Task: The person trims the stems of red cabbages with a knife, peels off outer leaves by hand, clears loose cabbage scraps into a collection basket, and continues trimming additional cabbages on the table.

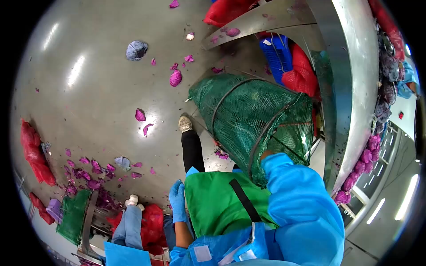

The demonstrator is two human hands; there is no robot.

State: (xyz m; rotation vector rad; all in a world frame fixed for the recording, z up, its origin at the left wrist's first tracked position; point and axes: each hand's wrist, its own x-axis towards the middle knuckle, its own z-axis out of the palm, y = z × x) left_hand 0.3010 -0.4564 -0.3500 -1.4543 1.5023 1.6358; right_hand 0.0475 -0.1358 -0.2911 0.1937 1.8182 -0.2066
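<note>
My left hand (178,201), in a blue glove, hangs beside my green apron (222,204). Its fingers are loosely extended and nothing shows in them. My right arm (295,186), in a blue sleeve, reaches down to a large green mesh bag (248,106) stretched around dark hoops. Only a bit of skin at the right wrist (266,154) shows by the rear hoop. The bag and sleeve hide the fingers, so I cannot make out their grip. Through the mesh, no contents can be told.
A curved metal table (350,88) stands at the right, with purple cabbages (364,162) along its far side. A blue crate (278,55) and red mesh sacks (301,71) lie beneath. Purple leaves (100,170) and a cabbage (136,50) litter the floor. Another person's legs (128,228) are at lower left.
</note>
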